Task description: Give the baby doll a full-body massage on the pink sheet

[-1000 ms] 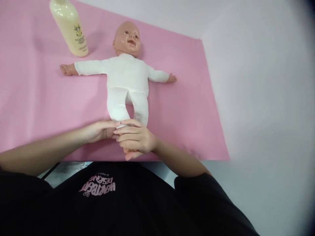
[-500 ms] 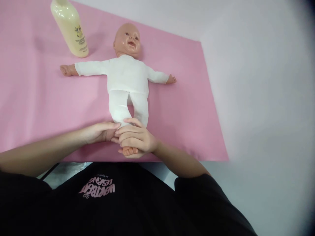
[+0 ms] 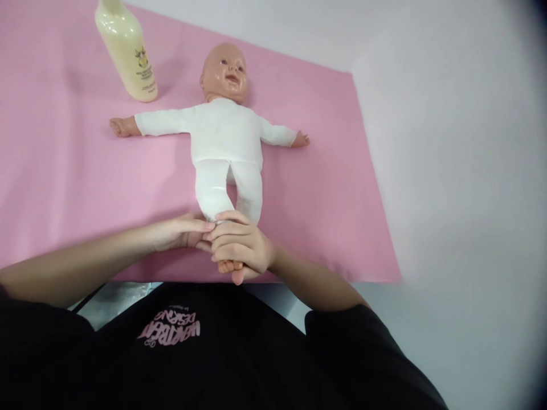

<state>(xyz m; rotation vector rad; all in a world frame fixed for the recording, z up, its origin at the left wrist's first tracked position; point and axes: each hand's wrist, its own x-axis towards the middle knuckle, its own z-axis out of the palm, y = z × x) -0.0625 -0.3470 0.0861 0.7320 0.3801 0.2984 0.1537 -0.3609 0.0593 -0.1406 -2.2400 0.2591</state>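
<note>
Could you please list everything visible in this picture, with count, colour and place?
doll: one, white suit, bare head, lying face up mid-mat, arms spread.
bottle: one, cream, standing on the mat's far left, beside the doll's arm.
mat: one, pink, spread over the table.
table: one, pale grey, under and right of the mat.
shirt: one, black with pink print, near edge.
left hand: at the doll's feet.
right hand: closed around a doll foot.

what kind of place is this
Probably a baby-care practice or training setup, not a real nursery: a baby doll in a white suit lies on a pink mat on a plain white table, with a cream lotion bottle beside it.
</note>
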